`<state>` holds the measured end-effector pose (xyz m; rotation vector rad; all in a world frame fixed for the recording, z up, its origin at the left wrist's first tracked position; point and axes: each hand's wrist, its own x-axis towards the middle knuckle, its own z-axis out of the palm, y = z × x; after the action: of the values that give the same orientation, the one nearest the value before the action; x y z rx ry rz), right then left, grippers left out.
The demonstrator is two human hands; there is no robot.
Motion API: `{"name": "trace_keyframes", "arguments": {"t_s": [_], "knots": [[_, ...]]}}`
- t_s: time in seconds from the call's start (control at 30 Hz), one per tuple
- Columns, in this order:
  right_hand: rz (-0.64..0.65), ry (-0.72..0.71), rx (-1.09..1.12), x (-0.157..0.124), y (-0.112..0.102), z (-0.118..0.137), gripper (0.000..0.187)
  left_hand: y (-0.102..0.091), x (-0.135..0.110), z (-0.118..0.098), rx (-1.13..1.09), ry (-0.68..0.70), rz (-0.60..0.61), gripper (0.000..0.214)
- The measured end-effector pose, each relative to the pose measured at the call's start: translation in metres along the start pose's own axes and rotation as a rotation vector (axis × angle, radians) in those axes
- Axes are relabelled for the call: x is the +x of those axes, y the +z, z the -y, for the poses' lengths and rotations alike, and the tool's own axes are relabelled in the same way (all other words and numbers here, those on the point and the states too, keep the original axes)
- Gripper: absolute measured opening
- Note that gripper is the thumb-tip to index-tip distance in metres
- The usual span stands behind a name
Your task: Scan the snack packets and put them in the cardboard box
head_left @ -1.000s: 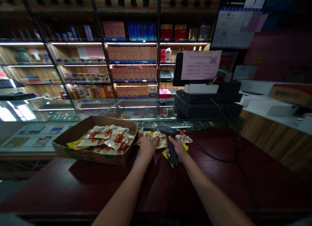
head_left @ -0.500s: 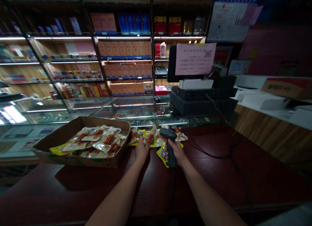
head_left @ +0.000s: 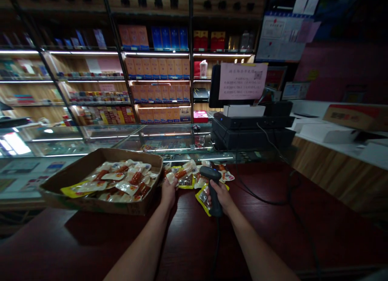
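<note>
Since 0.5 s ago, the left hand (head_left: 168, 191) has raised 1 sausage packet (head_left: 182, 172) just right of the cardboard box (head_left: 91, 203), fingers pinching its end. The packet faces the barcode scanner (head_left: 210, 174), whose handle the right hand (head_left: 223, 194) grips with fingers wrapped.

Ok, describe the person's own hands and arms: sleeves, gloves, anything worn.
The left hand and right hand are bare: no gloves, rings or watch show. The forearms are uncovered, with no sleeve in view. The light is dim, so small marks cannot be told.
</note>
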<state>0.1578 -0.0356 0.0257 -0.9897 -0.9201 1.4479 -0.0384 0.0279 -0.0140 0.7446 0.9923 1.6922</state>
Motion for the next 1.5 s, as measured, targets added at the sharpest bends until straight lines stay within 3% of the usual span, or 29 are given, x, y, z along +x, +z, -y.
{"name": "trace_keyframes", "arguments": {"t_s": [0.47, 0.8, 1.03, 1.17, 1.3, 1.5], "knots": [[0.048, -0.019, -0.005, 0.006, -0.004, -0.010, 0.043, 0.001, 0.003, 0.003, -0.028, 0.042, -0.005, 0.046], [0.023, 0.013, -0.047, 0.001, 0.000, -0.003, 0.040, -0.002, 0.004, 0.005, -0.053, 0.040, 0.004, 0.048], [0.004, 0.045, -0.026, 0.000, 0.002, 0.001, 0.036, 0.002, 0.000, 0.002, 0.073, 0.128, 0.029, 0.043], [0.053, 0.020, -0.013, 0.002, 0.012, 0.007, 0.039, 0.008, -0.006, -0.019, 0.066, 0.187, 0.025, 0.041], [0.128, -0.039, -0.026, 0.004, 0.036, 0.017, 0.037, 0.003, -0.007, -0.060, 0.072, 0.261, -0.073, 0.039], [0.261, -0.047, -0.053, 0.008, 0.089, 0.025, 0.041, -0.040, 0.004, -0.129, 0.121, 0.427, -0.368, 0.033]]}}
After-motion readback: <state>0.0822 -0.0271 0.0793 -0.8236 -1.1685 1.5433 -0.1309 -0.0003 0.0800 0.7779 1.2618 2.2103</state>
